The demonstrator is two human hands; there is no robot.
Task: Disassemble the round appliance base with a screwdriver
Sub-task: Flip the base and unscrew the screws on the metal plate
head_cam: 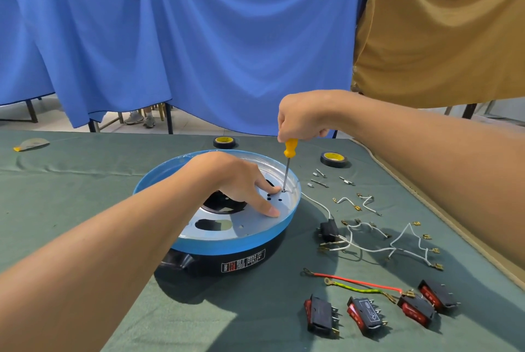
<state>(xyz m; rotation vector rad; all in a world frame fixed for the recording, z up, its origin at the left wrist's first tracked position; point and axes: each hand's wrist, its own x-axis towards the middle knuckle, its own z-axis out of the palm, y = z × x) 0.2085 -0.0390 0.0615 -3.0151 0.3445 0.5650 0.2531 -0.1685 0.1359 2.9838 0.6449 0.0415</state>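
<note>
The round appliance base (247,241) has a blue rim, a black lower body and a silver metal plate inside with holes. It sits mid-table. My left hand (235,181) rests flat on the plate, fingers spread, one fingertip beside the screwdriver tip. My right hand (301,118) grips the yellow handle of a screwdriver (288,161), held upright. Its tip stands in a hole on the plate near the right rim.
On the green cloth (85,195) to the right lie white wires with terminals (377,241), a red wire and a green-yellow wire (355,285), several red rocker switches (366,313), small metal pieces (319,178) and two black tape rolls (335,159). Blue and brown cloths hang behind.
</note>
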